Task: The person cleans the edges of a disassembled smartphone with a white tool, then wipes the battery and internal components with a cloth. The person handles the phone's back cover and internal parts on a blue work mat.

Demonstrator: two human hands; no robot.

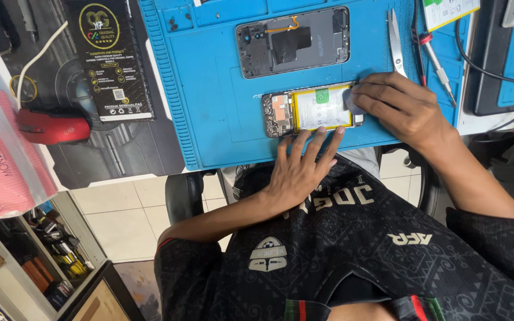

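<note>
Pinched between the thumb and fingers of the right hand (401, 107) is a small grey rounded pick (353, 102), its edge set against the right end of an opened smartphone with a white, yellow-bordered battery (313, 109). That phone lies flat near the front edge of a blue silicone work mat (215, 89), towards its right half. Flat and open, the left hand (301, 166) grips nothing; its spread fingertips (302, 136) press on the mat and touch the phone's lower edge, steadying it. Just behind the opened phone, apart from it, rests a grey phone back shell with a dark panel and an orange flex strip (293, 41). Silver metal tweezers (394, 44) lie by the mat's right edge, a red-handled screwdriver (435, 59) beside them. Left of the mat sit a black printed box (109, 56), a red computer mouse (53, 126) and a pink tissue pack in clear plastic (1, 166).
</note>
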